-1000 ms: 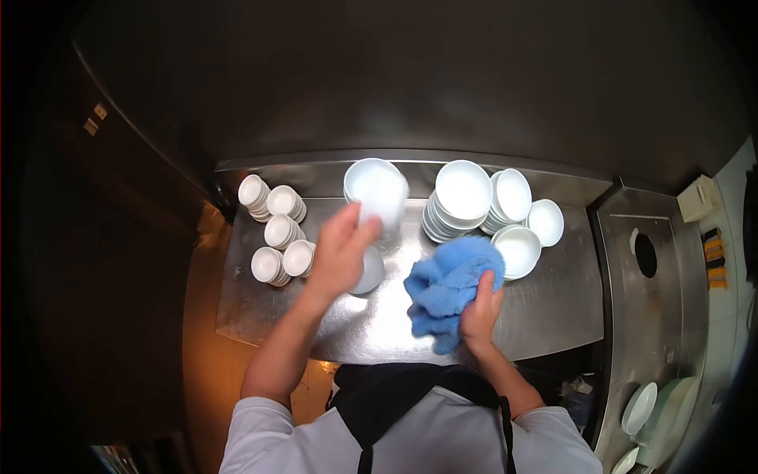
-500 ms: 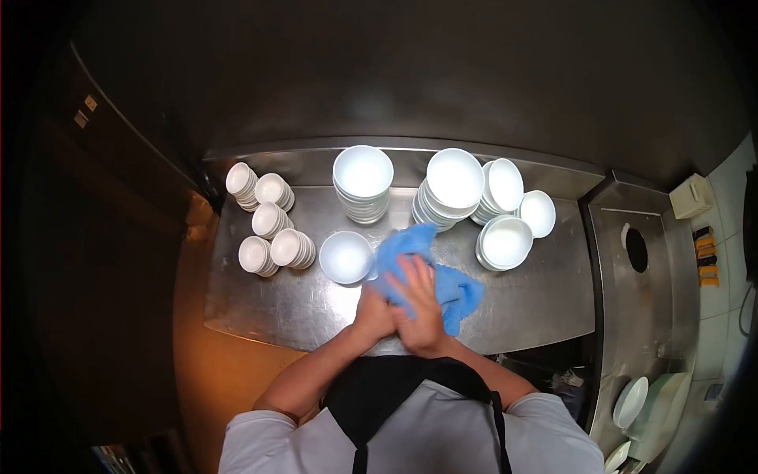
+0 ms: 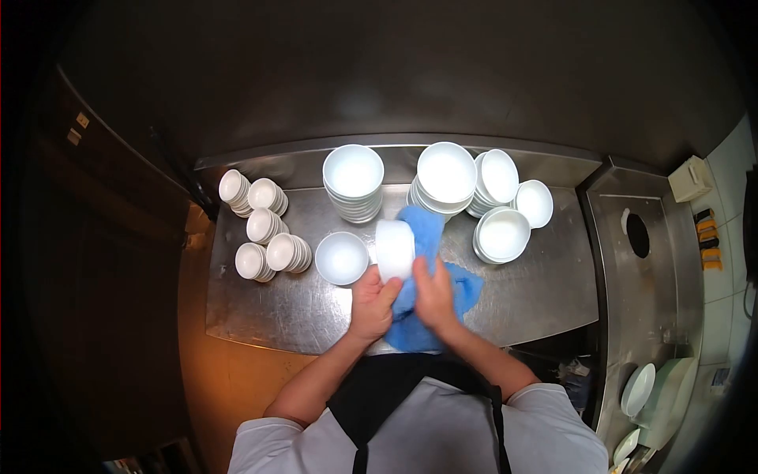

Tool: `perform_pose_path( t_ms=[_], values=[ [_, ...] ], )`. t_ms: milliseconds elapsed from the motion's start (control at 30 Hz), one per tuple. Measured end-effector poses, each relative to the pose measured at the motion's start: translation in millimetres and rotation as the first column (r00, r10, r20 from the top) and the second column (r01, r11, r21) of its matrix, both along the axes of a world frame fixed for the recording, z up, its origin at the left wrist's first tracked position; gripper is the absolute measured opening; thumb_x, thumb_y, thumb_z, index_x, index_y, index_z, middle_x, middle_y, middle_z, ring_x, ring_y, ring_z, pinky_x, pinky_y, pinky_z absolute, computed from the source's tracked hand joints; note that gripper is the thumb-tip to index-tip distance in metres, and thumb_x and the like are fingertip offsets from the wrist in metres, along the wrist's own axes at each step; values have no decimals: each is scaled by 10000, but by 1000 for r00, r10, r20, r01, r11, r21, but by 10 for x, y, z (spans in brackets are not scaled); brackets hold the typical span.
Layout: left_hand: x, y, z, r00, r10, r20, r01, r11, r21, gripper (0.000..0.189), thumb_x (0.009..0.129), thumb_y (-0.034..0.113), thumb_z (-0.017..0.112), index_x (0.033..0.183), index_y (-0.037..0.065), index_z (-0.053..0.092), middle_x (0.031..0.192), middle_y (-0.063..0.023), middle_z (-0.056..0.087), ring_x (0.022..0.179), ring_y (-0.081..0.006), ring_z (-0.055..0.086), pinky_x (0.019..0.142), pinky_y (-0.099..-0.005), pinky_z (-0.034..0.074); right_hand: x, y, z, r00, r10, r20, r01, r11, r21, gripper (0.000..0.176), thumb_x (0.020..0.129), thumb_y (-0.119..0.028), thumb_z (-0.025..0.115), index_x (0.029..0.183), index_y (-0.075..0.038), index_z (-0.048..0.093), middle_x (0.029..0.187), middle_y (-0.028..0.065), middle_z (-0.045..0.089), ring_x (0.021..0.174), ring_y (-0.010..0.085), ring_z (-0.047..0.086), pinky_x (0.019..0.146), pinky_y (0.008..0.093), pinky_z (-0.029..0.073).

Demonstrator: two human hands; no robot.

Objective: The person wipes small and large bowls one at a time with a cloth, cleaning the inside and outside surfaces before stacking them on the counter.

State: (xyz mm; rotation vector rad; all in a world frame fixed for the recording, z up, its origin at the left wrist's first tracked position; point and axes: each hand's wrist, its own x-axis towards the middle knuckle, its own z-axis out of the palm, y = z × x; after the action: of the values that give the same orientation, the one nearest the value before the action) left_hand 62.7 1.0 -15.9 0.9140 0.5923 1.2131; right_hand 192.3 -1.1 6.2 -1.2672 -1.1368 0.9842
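Observation:
A white bowl [image 3: 394, 250] is tilted on its side in front of me, gripped at its lower edge by my left hand [image 3: 372, 305], thumb along the outside. My right hand [image 3: 433, 295] is closed on a blue cloth [image 3: 426, 229], which bunches against the bowl's right side and drapes down to the counter. Just left of the held bowl, a single white bowl [image 3: 342, 258] stands upright. Behind it rises a tall stack of white bowls [image 3: 354, 189]. Another tall stack [image 3: 446, 174] is behind the cloth, partly covered by it.
Several stacks of small white bowls [image 3: 266, 226] stand on the left of the steel counter [image 3: 521, 304]. More white bowls [image 3: 503, 235] are grouped at the right. Beyond the counter's right edge is a steel unit with a dark round hole [image 3: 638, 236] and an oval white dish [image 3: 638, 389].
The white bowl, covered by the cloth before, now shows with its side turned up. My hands, crossed over each other earlier, have moved apart. The cloth has shifted to the bowl's right.

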Motion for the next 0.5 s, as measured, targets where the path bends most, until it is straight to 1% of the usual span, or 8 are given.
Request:
perform_pose_path(
  t_ms=[67,100,200,233,333,400,433,500],
  values=[
    [71,49,-24,999,16,50,-13,998,-56,337,986,93,547,1310,12,501,1291,-105,581,1175,-159,554,1000,-319,444,-248,-106,-92,945,-138,296,33,943,332,489,1003,-245,463,1363,85,453,1423,259,442,1328,316,431,1096,397,329],
    [79,51,45,993,20,120,-6,993,-122,349,988,95,544,1323,14,489,1310,-104,569,1183,-159,548,1007,-321,438,-149,-127,88,859,-66,508,-160,908,387,518,987,-174,456,1417,102,374,1529,285,271,1431,354,274,1143,413,254],
    [87,-18,240,964,-8,266,34,995,-96,420,989,135,552,1379,28,441,1361,-102,536,1247,-200,514,1092,-373,368,-63,-56,-200,999,-36,-24,41,970,239,487,1003,-199,453,1391,91,411,1434,251,430,1344,318,411,1106,405,318],
    [60,-19,265,938,-54,342,73,996,-43,433,989,146,554,1389,31,432,1363,-100,535,1265,-210,503,1112,-386,348,20,-19,-39,970,-53,-237,59,998,18,452,1015,-256,479,1327,71,478,1304,172,559,1202,240,528,1039,377,394],
    [-79,68,230,915,-125,384,148,988,-31,471,1007,188,510,1433,40,375,1406,-132,486,1331,-251,443,1156,-432,290,280,182,99,726,-63,-685,-74,983,-168,412,1008,-296,528,1240,44,541,1156,91,635,1037,153,588,933,321,459],
    [-115,202,300,936,-78,342,132,982,-137,467,1027,158,454,1461,43,323,1438,-155,442,1349,-270,417,1154,-445,285,273,195,331,827,-9,-562,-44,996,-80,392,997,-295,553,1213,32,562,1134,84,646,1007,142,599,893,298,472],
    [-83,191,406,978,30,204,6,985,-175,546,1018,216,474,1494,74,247,1469,-167,387,1365,-282,389,1153,-438,279,270,183,405,870,8,-492,-31,999,-38,382,992,-295,566,1199,26,573,1123,80,651,991,137,604,873,286,478],
    [-9,165,412,969,62,241,-44,996,-76,610,992,264,524,1498,88,233,1450,-163,397,1348,-278,402,1146,-427,284,210,145,393,961,51,-272,-61,998,-29,358,984,-287,583,1176,15,593,1093,73,660,969,129,610,847,275,484]
  ],
)
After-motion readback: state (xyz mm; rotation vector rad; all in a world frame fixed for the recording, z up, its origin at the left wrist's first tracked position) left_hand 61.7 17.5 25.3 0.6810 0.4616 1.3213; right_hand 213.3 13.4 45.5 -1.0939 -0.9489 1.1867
